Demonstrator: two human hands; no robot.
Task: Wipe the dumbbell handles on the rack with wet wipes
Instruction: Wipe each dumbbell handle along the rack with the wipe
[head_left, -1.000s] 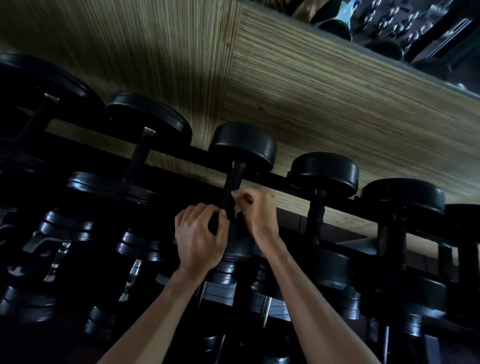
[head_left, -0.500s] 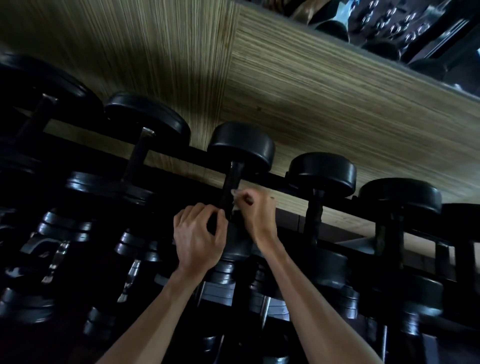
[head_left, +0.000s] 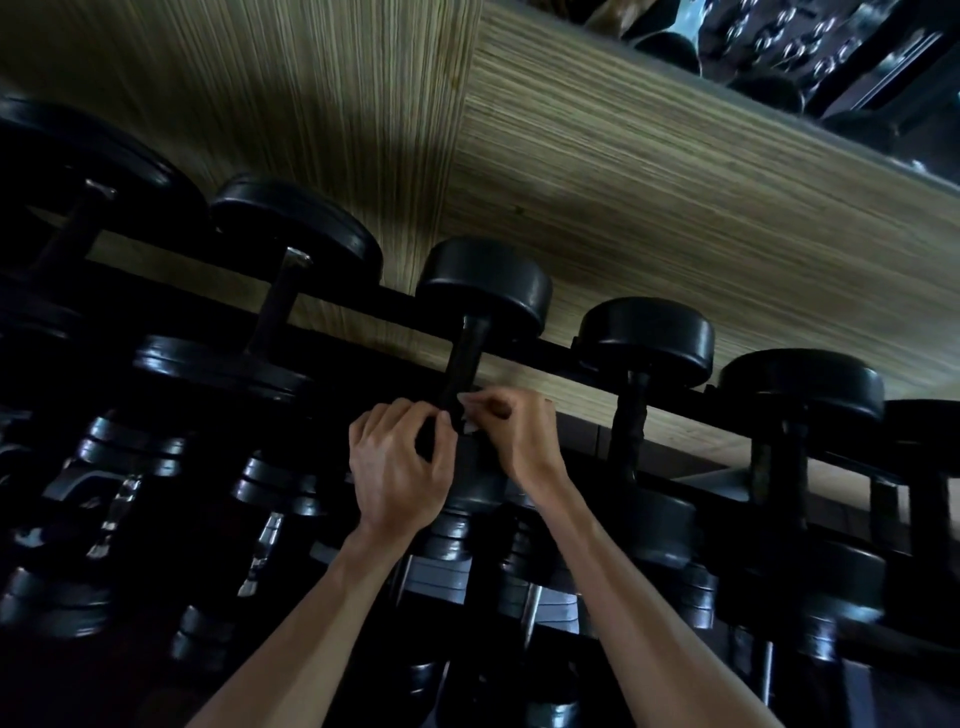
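Observation:
A row of black dumbbells lies across a dark rack (head_left: 566, 358). Both hands are at the middle dumbbell (head_left: 483, 283), on the lower part of its dark handle (head_left: 462, 358). My right hand (head_left: 519, 436) pinches a small white wet wipe (head_left: 470, 423) against the right side of the handle. Only a sliver of the wipe shows between the fingers. My left hand (head_left: 397, 467) curls round the handle from the left, thumb near the wipe. The lower end of the handle is hidden behind both hands.
Neighbouring dumbbells (head_left: 647, 335) (head_left: 296, 228) lie close on both sides. A lower tier holds more dumbbells with chrome handles (head_left: 262, 551). Behind the rack runs a striped wood-grain wall (head_left: 623, 197); a mirror (head_left: 810, 47) sits at the top right.
Both hands stay on the same handle. The right hand with the wipe has shifted very slightly up along it; the left hand's grip looks the same.

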